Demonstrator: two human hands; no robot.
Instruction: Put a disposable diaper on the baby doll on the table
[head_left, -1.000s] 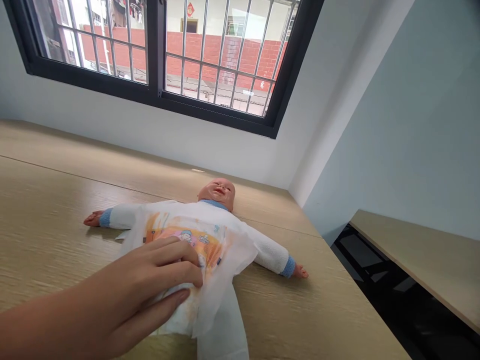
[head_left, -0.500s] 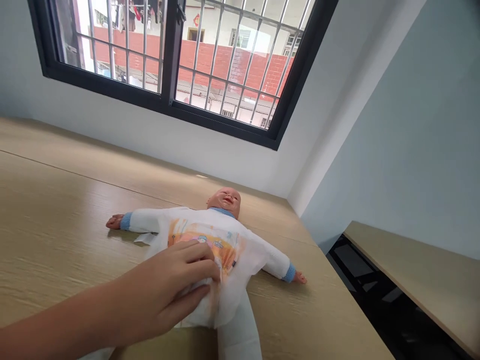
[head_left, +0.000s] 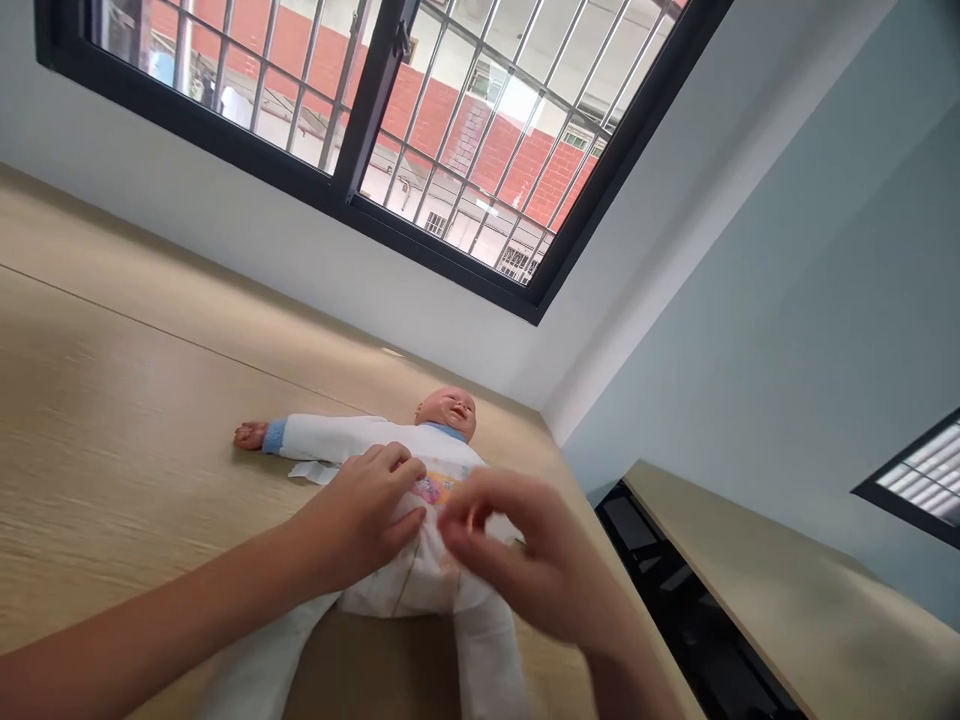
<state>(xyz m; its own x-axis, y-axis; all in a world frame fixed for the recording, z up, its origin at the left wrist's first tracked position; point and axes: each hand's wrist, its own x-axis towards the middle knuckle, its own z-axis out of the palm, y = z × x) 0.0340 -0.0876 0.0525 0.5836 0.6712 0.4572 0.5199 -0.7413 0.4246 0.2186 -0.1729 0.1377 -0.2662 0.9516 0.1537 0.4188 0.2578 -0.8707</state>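
A baby doll in a white outfit with blue cuffs lies on its back, head toward the window. A white diaper with an orange and pink printed front covers its lower body. My left hand lies over the diaper's front, with curled fingers and thumb pressing on the material. Close beside it, over the doll's other side, my right hand is blurred. Its thumb and forefinger meet in a pinch, and anything between them is too smeared to make out. This hand hides the doll's arm on that side.
The doll rests on a wooden tabletop with a seam across it. A barred window is in the wall behind. At the right stands another wooden surface with a glossy black front. A white strip shows by the doll's arm.
My right hand has come into view over the doll's side. My left hand stays on the diaper's front. The view has tilted and shifted.
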